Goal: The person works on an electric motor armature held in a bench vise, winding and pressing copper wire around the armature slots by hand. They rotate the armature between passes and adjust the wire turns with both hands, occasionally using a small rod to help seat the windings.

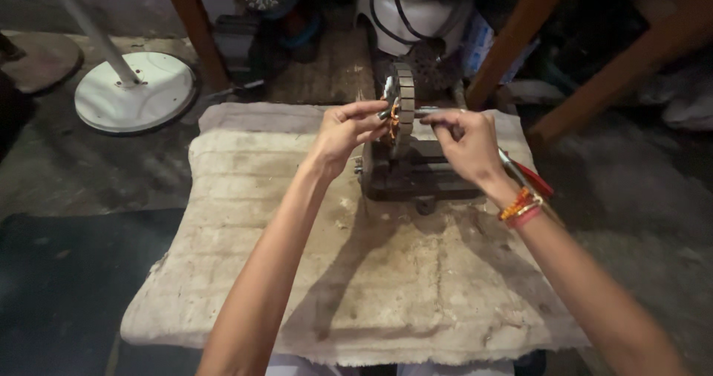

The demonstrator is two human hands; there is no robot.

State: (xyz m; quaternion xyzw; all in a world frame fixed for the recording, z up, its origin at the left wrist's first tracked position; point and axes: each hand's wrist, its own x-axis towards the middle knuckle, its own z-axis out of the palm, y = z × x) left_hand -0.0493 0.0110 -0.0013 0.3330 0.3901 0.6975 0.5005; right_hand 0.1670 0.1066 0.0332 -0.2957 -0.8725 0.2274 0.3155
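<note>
A ring-shaped motor stator (404, 101) with copper-coloured windings stands on edge, clamped upright in a dark metal vise (416, 175) that sits near the far edge of the table (297, 272). The stator's flat face is turned toward the left, so its laminated grey rim faces the camera.

The left hand (347, 129) reaches in from the left, its fingertips pressed together in a pinch at the copper windings on the stator's left face. The right hand (466, 142) comes in from the right, fingers curled and pinched near the stator's right side; what exactly lies between thumb and forefinger is too small to tell. A slim tool with a red handle (523, 175) runs back under the right palm toward the wrist, which carries orange and red bracelets (522, 206).

The table is covered with a worn, stained pale cloth (245, 190) that hangs frayed at the near edge. Nothing in view serves as an open container with visible contents.

Beyond the table, on the floor, a round white fan base (134, 90) with a white pole rising from it stands at the left. Just behind the stator is a white rounded appliance housing (412, 12) with dark cables. Brown wooden legs (520, 38) slant down at the right rear
</note>
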